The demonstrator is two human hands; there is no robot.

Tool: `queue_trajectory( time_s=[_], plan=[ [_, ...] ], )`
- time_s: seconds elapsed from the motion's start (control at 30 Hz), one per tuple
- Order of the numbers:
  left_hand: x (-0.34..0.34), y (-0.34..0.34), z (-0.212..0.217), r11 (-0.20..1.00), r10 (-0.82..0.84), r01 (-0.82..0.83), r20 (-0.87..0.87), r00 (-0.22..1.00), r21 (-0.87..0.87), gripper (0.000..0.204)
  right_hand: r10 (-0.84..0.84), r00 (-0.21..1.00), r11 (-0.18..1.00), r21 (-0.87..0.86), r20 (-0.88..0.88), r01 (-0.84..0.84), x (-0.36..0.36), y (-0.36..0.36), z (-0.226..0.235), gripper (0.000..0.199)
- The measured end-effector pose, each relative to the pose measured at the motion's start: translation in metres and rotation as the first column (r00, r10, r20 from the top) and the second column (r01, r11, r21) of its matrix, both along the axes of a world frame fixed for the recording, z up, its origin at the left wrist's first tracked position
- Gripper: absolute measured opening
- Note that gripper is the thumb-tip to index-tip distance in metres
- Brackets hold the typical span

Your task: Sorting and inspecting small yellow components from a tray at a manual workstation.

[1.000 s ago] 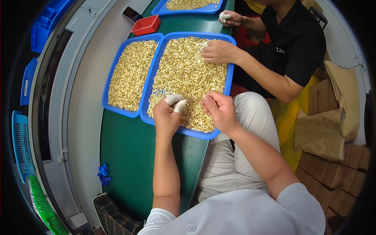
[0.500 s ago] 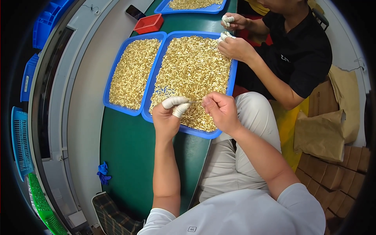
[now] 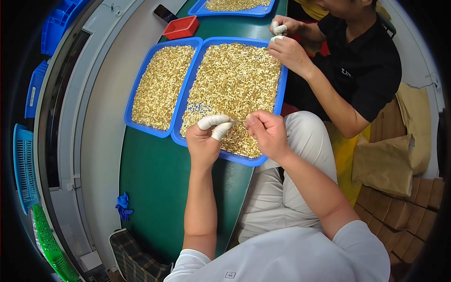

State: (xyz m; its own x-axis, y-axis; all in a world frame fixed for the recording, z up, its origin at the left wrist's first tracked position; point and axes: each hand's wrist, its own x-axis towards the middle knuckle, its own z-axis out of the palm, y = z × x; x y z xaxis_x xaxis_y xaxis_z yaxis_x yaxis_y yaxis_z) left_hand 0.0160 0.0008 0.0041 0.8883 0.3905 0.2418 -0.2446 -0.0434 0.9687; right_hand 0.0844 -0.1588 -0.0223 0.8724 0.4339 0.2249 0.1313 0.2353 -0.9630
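Observation:
Over the larger blue tray (image 3: 283, 96), full of small gold-coloured metal pieces (image 3: 235, 70), both my hands work close together. My left hand (image 3: 206, 138) wears white finger cots on thumb and forefinger, and those tips are pinched together. What lies between them is hidden or too small to name. My right hand (image 3: 268, 134), bare, pinches a thin pin-like rod (image 3: 239, 121) between thumb and forefinger. The rod spans the short gap to the left fingertips.
A second blue tray (image 3: 129, 105) of gold pieces adjoins on the left. Beyond stand a red box (image 3: 181, 27), a phone (image 3: 165, 13) and another blue tray (image 3: 235, 12). A co-worker (image 3: 361, 66) sits at the right. A crumpled blue glove (image 3: 123, 207) lies on the green table (image 3: 155, 188).
My left hand has moved slightly right, and less of the thin rod shows between my hands. The co-worker's hands have come closer together.

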Motion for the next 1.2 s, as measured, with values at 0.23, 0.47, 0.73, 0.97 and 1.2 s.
queue_trajectory(
  time_s=[0.23, 0.47, 0.73, 0.97, 1.2],
  plan=[
    [0.0, 0.002, -0.004, 0.993, 0.068, -0.062, -0.054, 0.996, 0.102, 0.011, -0.019, 1.0, 1.0, 0.007, 0.018, 0.019, 0.0, 0.001, -0.002, 0.026],
    [-0.002, -0.009, -0.002, 0.997, 0.072, -0.067, -0.243, 0.967, 0.028, 0.011, 0.006, 0.994, 0.997, -0.081, 0.11, 0.003, 0.003, 0.001, 0.001, 0.025],
    [-0.003, -0.008, 0.003, 0.989, 0.132, -0.135, -0.047, 0.99, -0.067, 0.013, -0.038, 0.998, 0.999, 0.033, -0.046, 0.04, 0.001, 0.0, -0.003, 0.025],
    [-0.002, -0.009, 0.004, 0.991, 0.134, -0.132, -0.095, 0.986, 0.027, 0.012, -0.015, 0.997, 1.0, -0.027, 0.072, 0.016, 0.001, 0.001, 0.001, 0.024],
    [-0.001, -0.014, 0.003, 0.985, 0.157, -0.166, -0.156, 0.975, -0.05, 0.011, -0.006, 0.997, 0.999, -0.05, 0.076, 0.01, 0.002, -0.001, 0.004, 0.025]
  ],
)
